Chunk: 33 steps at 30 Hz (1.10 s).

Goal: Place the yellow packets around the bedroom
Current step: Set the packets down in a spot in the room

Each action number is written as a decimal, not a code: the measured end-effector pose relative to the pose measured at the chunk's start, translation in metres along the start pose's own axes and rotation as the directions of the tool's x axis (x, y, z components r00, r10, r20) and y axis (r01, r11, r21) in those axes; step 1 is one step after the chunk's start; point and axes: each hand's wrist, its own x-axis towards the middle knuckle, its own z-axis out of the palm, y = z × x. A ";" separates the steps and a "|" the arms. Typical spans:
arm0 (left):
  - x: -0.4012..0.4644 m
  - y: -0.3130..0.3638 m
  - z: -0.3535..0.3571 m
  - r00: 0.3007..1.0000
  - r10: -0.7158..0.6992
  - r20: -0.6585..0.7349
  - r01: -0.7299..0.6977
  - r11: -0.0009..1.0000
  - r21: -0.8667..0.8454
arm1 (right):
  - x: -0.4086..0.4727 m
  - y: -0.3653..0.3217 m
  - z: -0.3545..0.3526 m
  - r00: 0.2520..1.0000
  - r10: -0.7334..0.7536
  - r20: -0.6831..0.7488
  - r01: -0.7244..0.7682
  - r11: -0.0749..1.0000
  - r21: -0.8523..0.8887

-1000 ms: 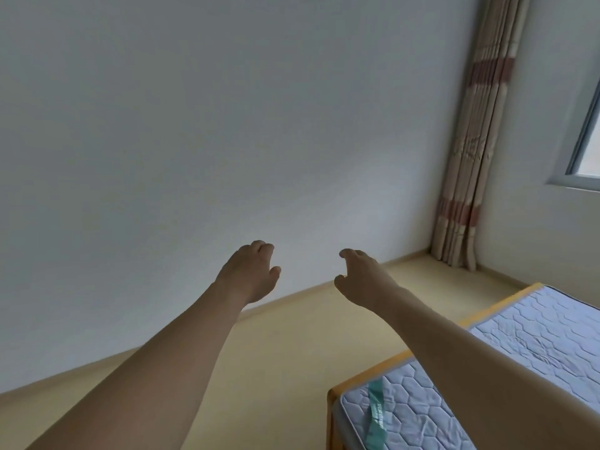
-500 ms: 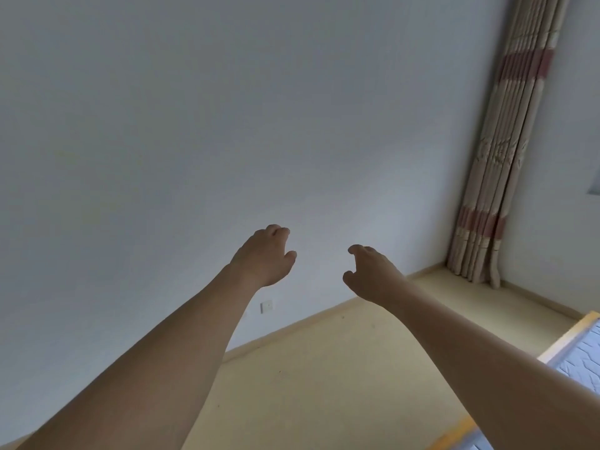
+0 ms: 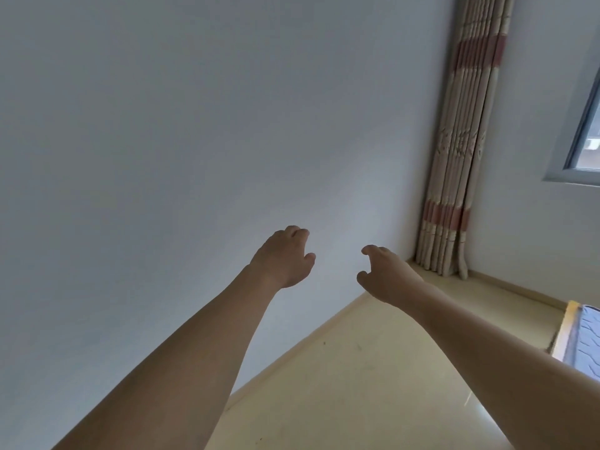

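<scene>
Yellow packets: none in view, neither hand has one.
Left hand (image 3: pixel 281 258): raised, fingers loosely curled, empty.
Right hand (image 3: pixel 386 275): same, empty, apart from left.
Around: wall (image 3: pixel 194 141), curtain (image 3: pixel 461 141) in corner, bed (image 3: pixel 581 339) corner at right.

A bedroom: mattress (image 3: pixel 584 339) on bed frame (image 3: pixel 566 326), gathered curtain (image 3: pixel 461 151).
</scene>
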 end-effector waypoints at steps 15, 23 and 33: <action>0.392 0.033 0.081 0.944 0.328 -0.018 -0.329 0.944 -0.029 | 0.312 0.150 -0.014 0.969 0.215 -0.120 -0.215 0.977 0.010; 0.591 0.070 0.163 0.886 0.463 0.020 -0.462 0.885 -0.058 | 0.459 0.261 0.002 0.930 0.347 -0.124 -0.350 0.937 0.001; 0.878 0.152 0.220 0.843 0.538 0.007 -0.534 0.838 -0.111 | 0.648 0.420 -0.049 0.841 0.493 -0.223 -0.504 0.864 0.008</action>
